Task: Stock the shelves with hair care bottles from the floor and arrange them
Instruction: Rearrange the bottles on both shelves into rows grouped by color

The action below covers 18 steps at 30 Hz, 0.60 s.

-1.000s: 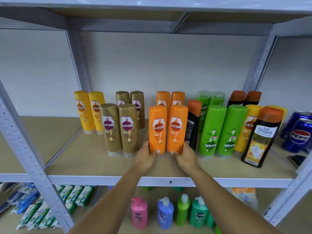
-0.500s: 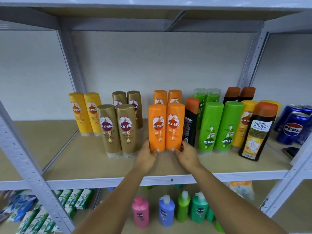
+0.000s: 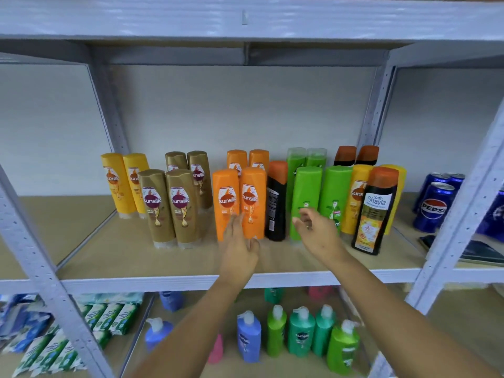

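Orange plastic Sunsilk bottles [image 3: 238,203] are stood upright as a front pair, mid-shelf, on the beige shelf board [image 3: 109,255]. Left hand [image 3: 240,249] is raised before them, fingers straight, nothing held. Right hand [image 3: 317,233] is hovered before the green plastic bottles [image 3: 321,192], fingers loosely spread, nothing gripped.

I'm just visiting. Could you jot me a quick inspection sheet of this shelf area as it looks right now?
Surface: tan shelf board, grey metal frame.
Job's things: upright bottles in colour groups: yellow bottles, brown bottles, orange bottles, green bottles, Shayla bottle.
Clutter: Pepsi cans at the right.
Grippers: left hand open by the orange bottles; right hand open before the green ones.
Cables: nothing seen.
Surroundings: pump bottles on the lower shelf.
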### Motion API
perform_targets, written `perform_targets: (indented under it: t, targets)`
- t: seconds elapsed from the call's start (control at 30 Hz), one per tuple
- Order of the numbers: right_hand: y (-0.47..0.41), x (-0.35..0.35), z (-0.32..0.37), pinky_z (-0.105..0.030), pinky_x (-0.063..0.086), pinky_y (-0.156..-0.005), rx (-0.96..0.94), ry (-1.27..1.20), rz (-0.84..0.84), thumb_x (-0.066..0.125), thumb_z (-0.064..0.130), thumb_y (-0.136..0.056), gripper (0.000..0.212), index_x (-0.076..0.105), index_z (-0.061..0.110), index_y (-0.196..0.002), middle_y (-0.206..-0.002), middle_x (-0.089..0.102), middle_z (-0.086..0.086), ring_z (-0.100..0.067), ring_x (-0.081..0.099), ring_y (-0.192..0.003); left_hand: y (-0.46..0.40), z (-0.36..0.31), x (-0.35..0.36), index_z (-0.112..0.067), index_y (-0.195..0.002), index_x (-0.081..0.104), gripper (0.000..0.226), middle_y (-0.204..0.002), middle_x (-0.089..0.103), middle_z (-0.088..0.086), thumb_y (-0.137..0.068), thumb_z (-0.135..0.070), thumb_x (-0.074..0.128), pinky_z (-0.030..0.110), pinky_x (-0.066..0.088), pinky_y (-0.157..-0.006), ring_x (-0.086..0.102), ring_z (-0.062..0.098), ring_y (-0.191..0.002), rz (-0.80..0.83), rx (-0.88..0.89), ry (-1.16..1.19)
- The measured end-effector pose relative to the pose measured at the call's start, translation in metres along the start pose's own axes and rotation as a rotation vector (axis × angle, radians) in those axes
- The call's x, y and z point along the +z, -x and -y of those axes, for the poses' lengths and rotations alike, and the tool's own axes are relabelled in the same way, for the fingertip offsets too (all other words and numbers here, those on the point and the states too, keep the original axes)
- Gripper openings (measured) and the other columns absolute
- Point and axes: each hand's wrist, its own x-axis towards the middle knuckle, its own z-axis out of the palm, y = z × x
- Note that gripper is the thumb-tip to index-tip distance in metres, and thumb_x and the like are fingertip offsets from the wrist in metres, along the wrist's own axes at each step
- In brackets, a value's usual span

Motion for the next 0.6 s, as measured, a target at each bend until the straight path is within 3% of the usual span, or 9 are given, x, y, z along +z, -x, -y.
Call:
perform_targets:
  t: [0.17, 0.23, 0.47, 0.6]
  targets:
    - [-0.018, -0.072, -0.015, -0.034, 0.044, -0.092, -0.163, 0.157, -0.05, 0.059, 0.027, -0.093, 0.04, 0.056, 0.002, -0.123, -0.118, 0.062, -0.016, -0.03, 0.057, -0.11, -0.018, -0.072, 0.022, -0.008, -0.136, 0.043, 0.047, -0.139, 0.046, 0.008, -0.092, -0.015, 0.056, 0.026, 0.028, -0.108, 0.04, 0.024, -0.131, 0.007, 0.128, 0.001]
    - [-0.039, -0.098, -0.022, -0.035, 0.04, -0.095, -0.226, 0.256, -0.051, 0.062, 0.026, -0.09, 0.044, 0.055, 0.002, -0.126, -0.123, 0.057, -0.019, -0.033, 0.052, -0.116, -0.035, -0.103, 0.028, -0.008, -0.137, 0.044, 0.05, -0.138, 0.049, 0.008, -0.09, -0.017, 0.058, 0.028, 0.029, -0.109, 0.042, 0.022, -0.129, 0.008, 0.161, -0.013]
    - [-0.1, -0.137, -0.019, -0.035, 0.028, -0.112, -0.259, 0.503, 0.266, 0.069, 0.033, -0.083, 0.08, 0.027, 0.011, -0.148, -0.15, 0.03, -0.016, -0.031, 0.03, -0.137, -0.092, -0.148, 0.055, -0.011, -0.147, 0.026, 0.072, -0.146, 0.036, 0.015, -0.088, -0.027, 0.063, 0.042, 0.03, -0.112, 0.034, 0.032, -0.135, 0.157, 0.167, -0.261]
    - [-0.112, -0.136, -0.012, -0.032, 0.031, -0.107, -0.306, 0.504, 0.358, 0.066, 0.022, -0.085, 0.073, 0.03, 0.014, -0.147, -0.144, 0.038, -0.017, -0.031, 0.037, -0.132, -0.11, -0.155, 0.066, -0.015, -0.148, 0.025, 0.074, -0.144, 0.038, 0.017, -0.087, -0.027, 0.065, 0.045, 0.031, -0.111, 0.039, 0.036, -0.13, 0.235, 0.158, -0.41]
